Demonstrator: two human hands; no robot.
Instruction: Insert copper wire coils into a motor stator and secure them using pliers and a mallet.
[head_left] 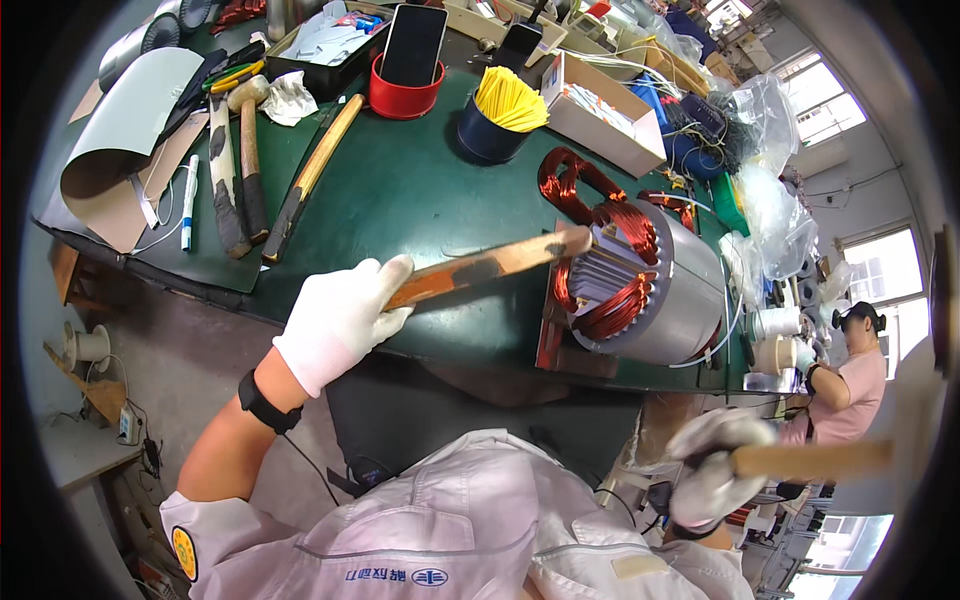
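My left hand (345, 318), in a white glove, is closed round a flat wooden stick (490, 262) with dark worn patches. The stick's far end meets the copper windings at the near face of a grey motor stator (690, 290). Red-brown copper coils (615, 312) sit in its slots, and one loop of coil (575, 180) stands out at the back. Down at the right, away from the stator, my gloved right hand (718, 465) grips a wooden-handled hammer (815, 460). Motion blurs this hand and the hammer; the head is a smear near the picture's right rim.
On the green-topped bench (390, 210) lie several wooden-handled tools (315, 175) at the left. Farther back stand a red round holder (407, 95) with a phone, a cup of yellow strips (510, 100) and a cardboard box (605, 115). Another person (845, 375) works at the right.
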